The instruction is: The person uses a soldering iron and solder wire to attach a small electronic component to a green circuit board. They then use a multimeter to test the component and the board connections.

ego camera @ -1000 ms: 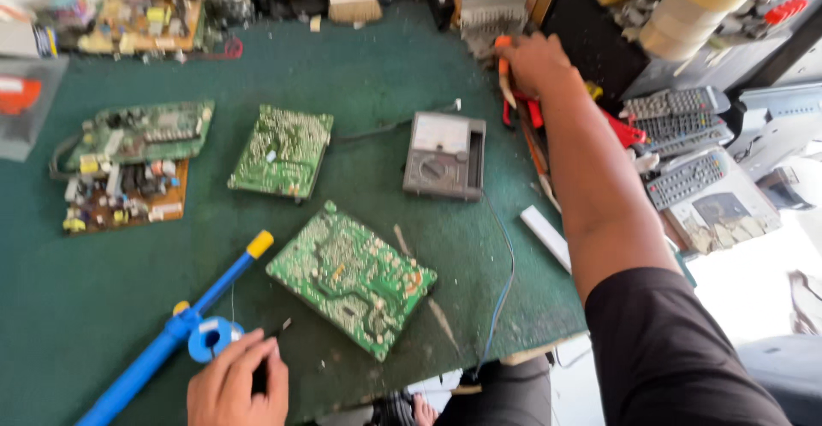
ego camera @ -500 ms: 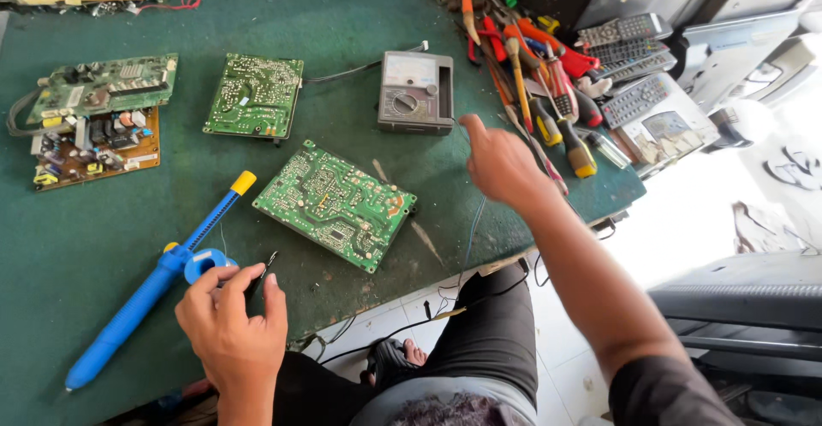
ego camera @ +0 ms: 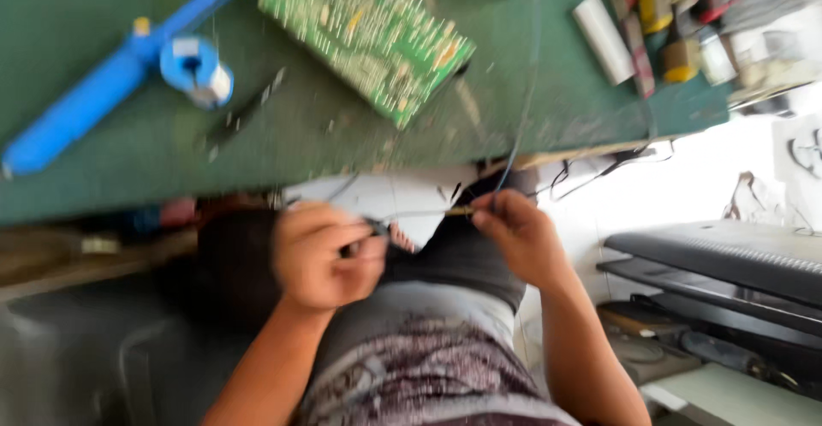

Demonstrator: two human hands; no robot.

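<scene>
**Two hands worked a thin tool below the edge of a green workbench**

The view looked down, blurred by motion. Both hands were held over the person's lap, just below the front edge of the green table (ego camera: 103, 195). The left hand (ego camera: 321, 255) was curled nearly into a fist, its fingers closed round the dark end of a slim tool (ego camera: 419, 214). The right hand (ego camera: 518, 238) pinched the tool's other, yellowish end between thumb and fingertips, with the other fingers loosely bent. The tool ran roughly level between the two hands; the blur hid what kind of tool it was. A thin blue wire (ego camera: 518, 126) hung from the tabletop down toward the right hand.

On the table above lay a green circuit board (ego camera: 368, 36), a long blue desoldering pump (ego camera: 111, 83) with a small blue spool (ego camera: 195, 66) touching it, and a white tube (ego camera: 604, 39) beside a heap of hand tools (ego camera: 668, 15).

Such fine work would seem best done with both hands steadied against the lap, a light pinch, and the hanging wire kept from snagging.
</scene>
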